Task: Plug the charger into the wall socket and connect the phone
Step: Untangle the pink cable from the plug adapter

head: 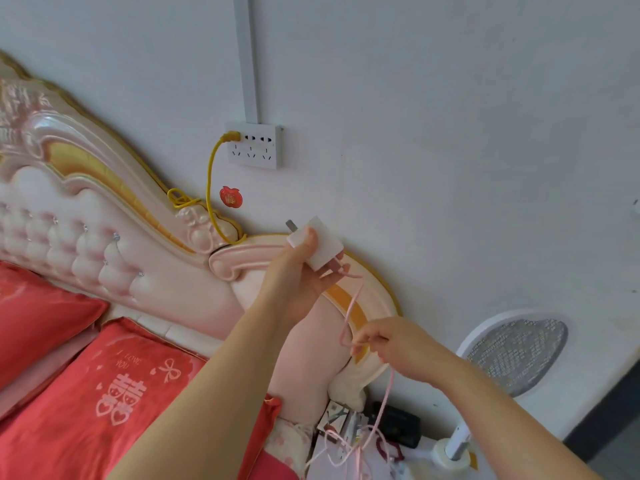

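Sockets (254,147) maybe six; one charger (325,249), cable (353,301)

The wall socket (254,147) is recorded as white, with a yellow cord (209,174) at its left end and a red, gold-marked sticker (231,197) below it. Below the socket to the right, a white charger (320,242) with a pale pink cable (352,306) is noted. Lower left of the socket, the headboard (104,209) is seen in pearly pink with gold trim, and the pillow (114,386) in red with pink bow, heart and character motifs.

Left hand (294,285): charger (323,247); right hand (384,341): cable (352,306)
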